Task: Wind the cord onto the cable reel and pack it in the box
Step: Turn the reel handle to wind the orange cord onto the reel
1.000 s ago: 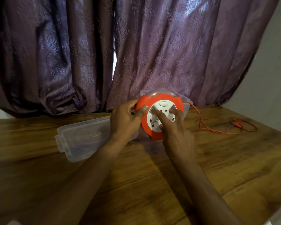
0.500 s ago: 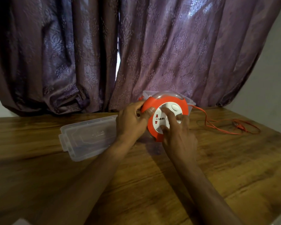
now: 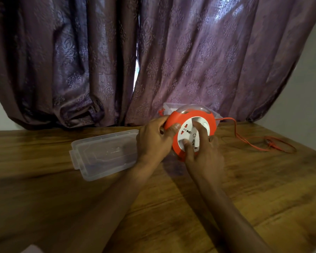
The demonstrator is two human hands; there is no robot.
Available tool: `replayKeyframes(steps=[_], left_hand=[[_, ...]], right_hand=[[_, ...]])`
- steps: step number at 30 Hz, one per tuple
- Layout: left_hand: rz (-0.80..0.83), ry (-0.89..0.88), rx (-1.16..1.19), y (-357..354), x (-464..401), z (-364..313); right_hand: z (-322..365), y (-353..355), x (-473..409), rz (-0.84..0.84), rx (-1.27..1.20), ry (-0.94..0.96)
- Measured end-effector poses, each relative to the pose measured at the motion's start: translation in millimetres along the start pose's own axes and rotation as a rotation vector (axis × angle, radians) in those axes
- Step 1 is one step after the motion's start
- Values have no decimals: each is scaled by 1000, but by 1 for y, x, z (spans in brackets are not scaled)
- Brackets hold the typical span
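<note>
An orange cable reel (image 3: 211, 123) with a white socket face (image 3: 185, 133) stands on edge, tilted toward me, above the wooden table (image 3: 171, 207). My left hand (image 3: 153, 141) grips its left rim, thumb on the orange front. Fingers of my right hand (image 3: 202, 150) press on the white socket face. An orange cord (image 3: 244, 141) runs from the reel's right side and lies in loose loops on the table, ending in a plug (image 3: 271, 142). A clear plastic box (image 3: 169, 107) stands right behind the reel, mostly hidden.
A clear plastic lid (image 3: 102, 154) lies flat on the table to the left of my hands. Purple patterned curtains (image 3: 153, 61) hang behind the table. A pale wall (image 3: 299, 88) is at the right.
The white socket face has turned under my right fingers; its button moved from upper left to upper right. The cord loops lie in a slightly different shape. My left hand has kept its grip.
</note>
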State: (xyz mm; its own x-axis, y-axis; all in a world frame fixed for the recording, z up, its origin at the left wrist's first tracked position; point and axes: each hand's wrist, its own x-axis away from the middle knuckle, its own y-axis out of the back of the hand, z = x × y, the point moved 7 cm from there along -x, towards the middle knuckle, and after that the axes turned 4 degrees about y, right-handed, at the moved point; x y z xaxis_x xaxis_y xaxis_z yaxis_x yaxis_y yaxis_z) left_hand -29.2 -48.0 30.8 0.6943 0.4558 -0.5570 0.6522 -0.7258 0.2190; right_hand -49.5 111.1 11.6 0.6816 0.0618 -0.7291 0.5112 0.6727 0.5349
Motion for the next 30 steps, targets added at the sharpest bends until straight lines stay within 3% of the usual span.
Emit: replayKeyframes(steps=[9,14,19,22,30], left_hand=[[9,-2,-25,-10,11,3],[52,-4,-56,-13,10,8],[4,37,-9,-2,3,13],[-6,58,24,0,0,15],[12,105,49,-1,-5,23]], right_hand=[[-19,3,2,-101,-238,-236],[-39,-8,3,-107,-518,-426],[-20,5,-2,-141,-305,-84],[-6,7,-7,-38,-80,94],[5,-14,-4,308,126,208]])
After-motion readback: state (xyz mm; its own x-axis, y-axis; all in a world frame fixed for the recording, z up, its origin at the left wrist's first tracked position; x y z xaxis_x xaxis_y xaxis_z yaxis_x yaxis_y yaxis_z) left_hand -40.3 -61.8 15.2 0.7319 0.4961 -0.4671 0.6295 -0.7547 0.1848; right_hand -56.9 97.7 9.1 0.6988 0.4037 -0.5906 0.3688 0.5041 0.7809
